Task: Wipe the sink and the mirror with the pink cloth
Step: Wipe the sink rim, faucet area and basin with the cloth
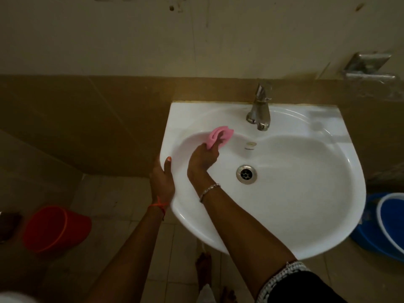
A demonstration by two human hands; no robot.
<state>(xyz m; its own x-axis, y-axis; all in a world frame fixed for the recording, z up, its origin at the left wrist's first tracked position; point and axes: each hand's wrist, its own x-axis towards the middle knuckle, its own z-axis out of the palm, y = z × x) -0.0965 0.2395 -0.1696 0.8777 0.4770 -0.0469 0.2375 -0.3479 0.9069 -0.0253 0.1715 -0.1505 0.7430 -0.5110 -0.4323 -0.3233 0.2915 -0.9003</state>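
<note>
- Low at far left, a red bucket (55,228) lies tipped on its side on the tiled bathroom floor (122,197), well apart from the work.
- Next along, the person's left hand (162,180) braces the left rim of the white sink (306,193), thumb hooked over the edge and fingers hidden beneath; its grip is clamped on the sink rim.
- Just right of it, the right hand (204,159) reaches into the basin, its grip closed on the pink cloth (218,136), which is bunched and pressed to the upper-left inner wall, below and left of the tap (259,112).
- The cloth's long axis runs diagonally, from the fingers at lower left up toward the tap at upper right, its loose end pointing to the back ledge.
- By all appearances the sink-wiping step is in hand, with only the upper-left part of the bowl under the cloth.
- The next move likely calls for a sweep rightward around the bowl, past the drain (246,174) and under the tap, with steady pressure while the left hand holds firm.
- No mirror is in view; that half of the job looks not yet begun and would call for lifting the cloth clear of the basin.
- At far right, a blue tub (376,235) sits on the floor beside the sink.
</note>
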